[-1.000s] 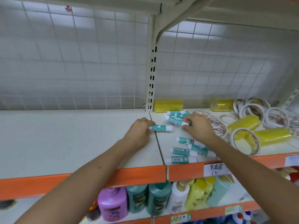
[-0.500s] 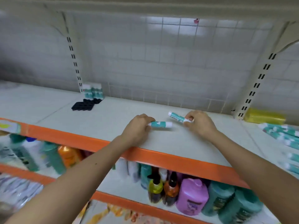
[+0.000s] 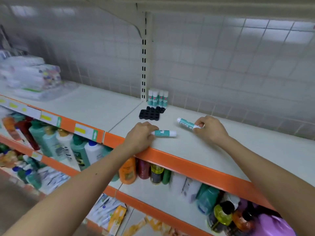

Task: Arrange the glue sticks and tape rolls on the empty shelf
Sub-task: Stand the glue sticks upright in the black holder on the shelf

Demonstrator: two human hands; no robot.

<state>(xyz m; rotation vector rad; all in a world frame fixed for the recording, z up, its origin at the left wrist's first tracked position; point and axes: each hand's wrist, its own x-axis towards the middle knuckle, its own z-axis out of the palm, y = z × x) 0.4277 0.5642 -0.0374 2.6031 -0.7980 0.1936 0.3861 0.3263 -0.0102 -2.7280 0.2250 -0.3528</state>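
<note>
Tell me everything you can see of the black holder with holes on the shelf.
The black holder looks like matt plastic, a flat block with a grid of round holes. It lies flat on the white shelf, near the back wall, just right of the shelf seam. Its front holes are empty. Four glue sticks stand upright at its rear edge; whether they sit in its holes I cannot tell. The left hand and the right hand are apart from it.

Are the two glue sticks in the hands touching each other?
Apart. The head view shows bare shelf between the left glue stick and the right glue stick.
</note>
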